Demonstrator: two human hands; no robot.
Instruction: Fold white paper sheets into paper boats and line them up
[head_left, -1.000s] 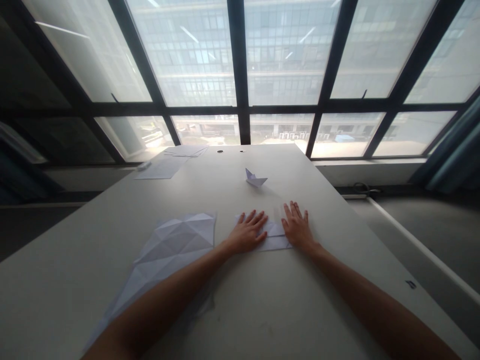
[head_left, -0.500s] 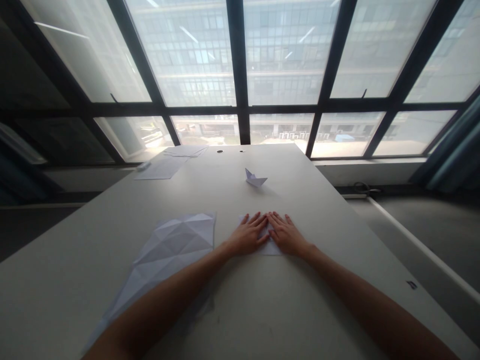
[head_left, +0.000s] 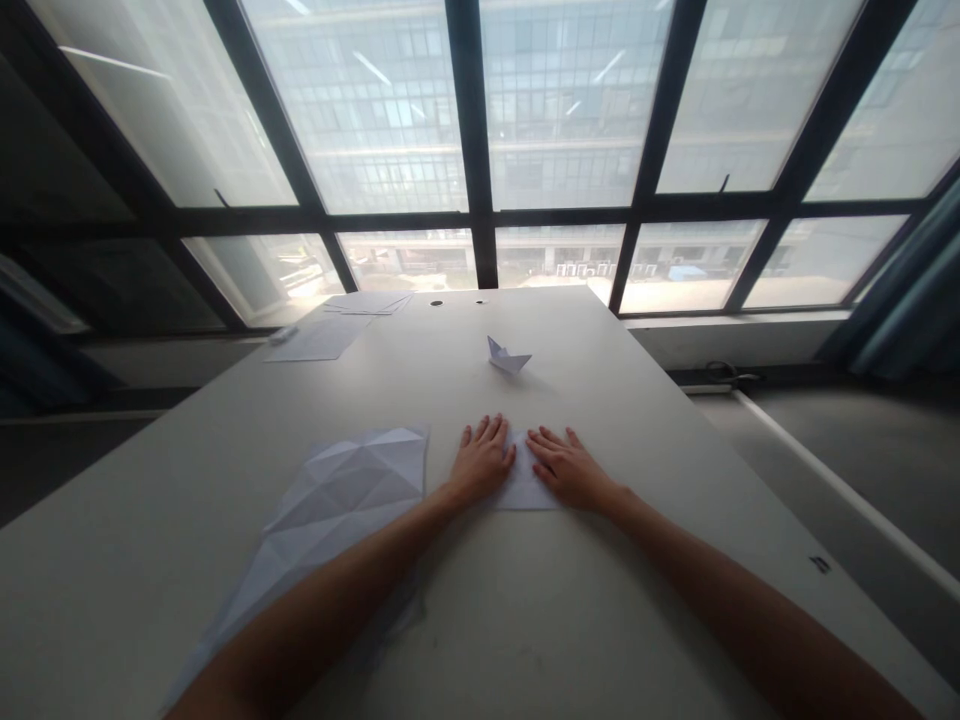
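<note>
A small white piece of paper [head_left: 525, 485] lies flat on the white table [head_left: 480, 620] in front of me. My left hand [head_left: 482, 462] rests palm down on its left side, fingers stretched out. On the right side of the paper lies my right hand [head_left: 570, 470], also flat with its fingers extended. The hands are apart, and the middle of the paper shows between them. Beyond them stands a folded paper boat [head_left: 508, 357]. Left of my left hand is a large creased sheet of paper [head_left: 352, 490], partly covered by my left forearm.
Several flat sheets of paper [head_left: 319, 338] lie at the far left of the table. Two cable holes [head_left: 436, 303] are near its far edge. A small dark label [head_left: 820, 565] is by the right edge. Tall windows [head_left: 570, 120] rise behind.
My left hand has slid left, away from my right hand, uncovering more of the small paper. My right hand has hardly moved.
</note>
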